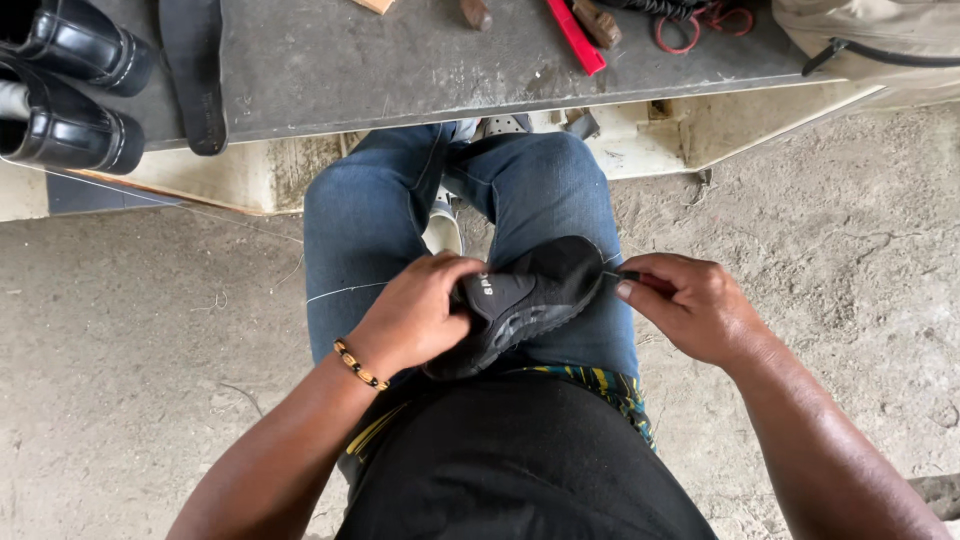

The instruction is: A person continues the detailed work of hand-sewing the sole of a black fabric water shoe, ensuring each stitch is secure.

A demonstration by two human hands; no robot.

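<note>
The black shoe (525, 300) lies across the person's right thigh, on the blue jeans (370, 215), with its long axis running from about eight o'clock up to two o'clock and its toe end toward the right hand. The left hand (415, 315) sits at the shoe's nine o'clock side, its fingers curled tight and clamped on the heel half, pinning it against the leg. The right hand (695, 310) is at the shoe's three o'clock side, just beside the toe; its fingers are pinched together on a small dark tool (630, 277), whose tip meets the shoe's upper edge, though the exact contact is too small to read. A thin pale thread (340, 292) trails off toward nine o'clock past the left knee. Both hands are equally close to the shoe, one at each end. Open concrete floor (850, 260) lies at three and nine o'clock, giving room to draw outward; at twelve o'clock the grey tabletop (400, 60) edge stands beyond the knees, carrying black shoes (70, 90) and a red tool (575, 38).
</note>
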